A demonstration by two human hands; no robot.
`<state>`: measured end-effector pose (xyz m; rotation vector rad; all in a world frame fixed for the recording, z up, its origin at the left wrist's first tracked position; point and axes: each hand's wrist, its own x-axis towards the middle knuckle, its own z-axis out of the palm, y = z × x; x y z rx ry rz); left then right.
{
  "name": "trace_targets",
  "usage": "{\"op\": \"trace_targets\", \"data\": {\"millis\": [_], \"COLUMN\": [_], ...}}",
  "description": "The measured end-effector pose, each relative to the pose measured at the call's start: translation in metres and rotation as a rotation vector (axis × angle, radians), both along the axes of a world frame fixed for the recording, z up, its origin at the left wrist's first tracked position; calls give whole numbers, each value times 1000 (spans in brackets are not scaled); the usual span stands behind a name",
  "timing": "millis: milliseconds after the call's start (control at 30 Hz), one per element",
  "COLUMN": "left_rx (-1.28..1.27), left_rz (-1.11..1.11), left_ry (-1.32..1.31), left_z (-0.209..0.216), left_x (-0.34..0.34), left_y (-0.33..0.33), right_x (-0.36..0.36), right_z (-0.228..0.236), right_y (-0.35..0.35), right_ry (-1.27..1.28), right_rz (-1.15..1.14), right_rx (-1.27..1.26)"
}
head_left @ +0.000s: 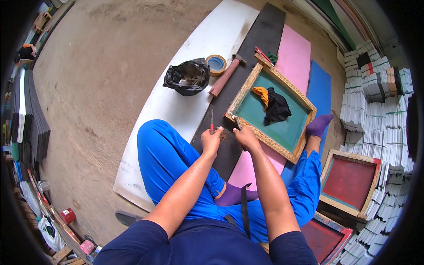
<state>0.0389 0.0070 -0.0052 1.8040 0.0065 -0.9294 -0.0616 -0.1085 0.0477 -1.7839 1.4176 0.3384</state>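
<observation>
My left hand [211,140] is closed round the red handle of a screwdriver [212,117], its thin shaft pointing up and away from me. Beside it, my right hand [246,137] grips a dark-handled tool [238,123] whose kind I cannot make out. That tool's far end is at the near left corner of a wooden screen-printing frame [274,151] with green mesh. On the mesh lie a black cloth [277,107] and an orange-yellow cloth [261,96]. Small dark crumbs [225,135] are scattered on the black sheet between my hands.
Past my left hand are a hammer [225,78], a tape roll [216,65] and an open black plastic bag [187,77]. White [176,115], black, pink and blue sheets cover the floor. At right, red-mesh frames [351,180] stand near stacked white bundles [375,115].
</observation>
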Motion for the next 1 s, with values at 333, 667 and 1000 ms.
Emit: {"op": "trace_targets", "data": {"millis": [333,667,1000], "left_rx": [63,-166,-183], "left_rz": [-9,97,69], "left_ry": [-159,207,294], "left_z": [-1,24,17], "left_x": [-2,2,0], "left_y": [1,4,13], "right_x": [7,-17,-27], "right_z": [-3,-16,-10], "right_y": [30,49,73], "right_ry": [12,-239,-350], "right_rz": [-87,-79,-69], "right_rx": [-280,-197,478]}}
